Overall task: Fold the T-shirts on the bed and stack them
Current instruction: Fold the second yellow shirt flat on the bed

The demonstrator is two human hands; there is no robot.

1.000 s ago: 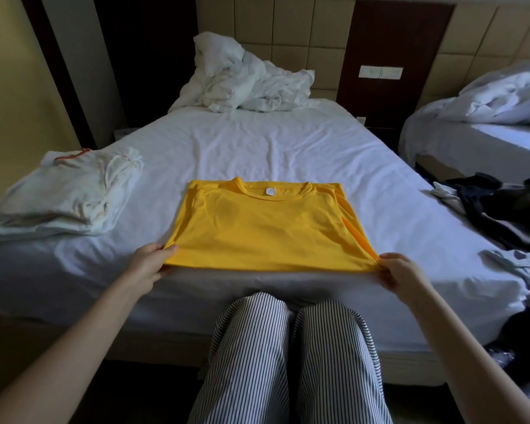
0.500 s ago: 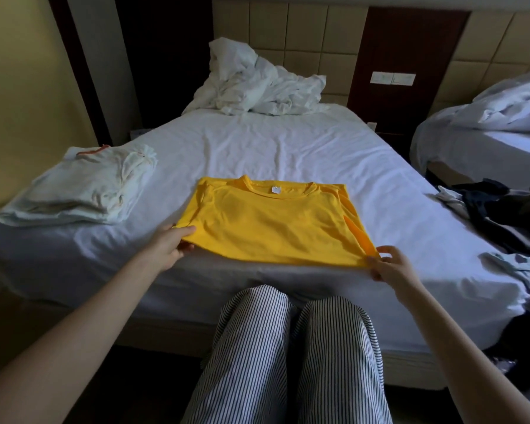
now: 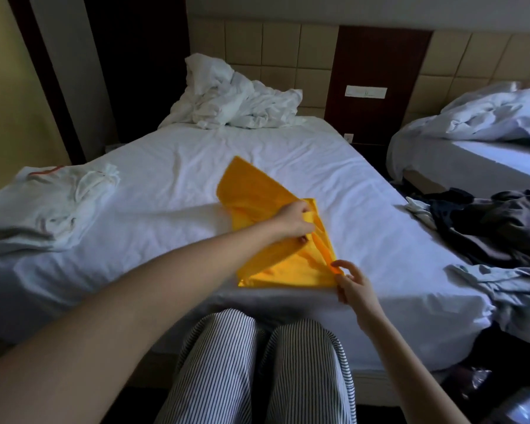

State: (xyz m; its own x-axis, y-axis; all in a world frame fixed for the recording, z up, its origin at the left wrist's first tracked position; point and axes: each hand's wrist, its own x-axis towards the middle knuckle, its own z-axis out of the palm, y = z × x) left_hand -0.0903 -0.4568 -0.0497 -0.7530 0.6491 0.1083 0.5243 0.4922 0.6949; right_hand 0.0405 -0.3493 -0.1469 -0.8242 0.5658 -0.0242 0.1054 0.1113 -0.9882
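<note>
Left hand (image 3: 294,220), reaching across the body, grips one edge of the yellow T-shirt (image 3: 289,267) with curled fingers and holds it raised above the right half of the garment, so that the lifted cloth stands up as a slanted flap tilting away toward the head of the bed (image 3: 288,154). Right hand (image 3: 354,286) sits at the near right corner of the shirt, thumb and forefinger closed about that corner, the other fingers loosely spread. The shirt lies at the near edge of the mattress, right of centre, its lower layer flat on the white sheet and its near hem parallel to the bed edge. At the left side of the same bed, well apart from the shirt, rests a stack of folded white garments (image 3: 49,206) with a reddish trim showing on top. Crumpled white bedding (image 3: 236,102) is heaped at the head, against the padded headboard (image 3: 288,50). A pile of dark clothes (image 3: 502,218) and a grey-blue garment (image 3: 508,286) occupy the right margin, beside a second bed (image 3: 471,160). Striped trousers (image 3: 257,362) of the person appear below, close against the bed's near side
</note>
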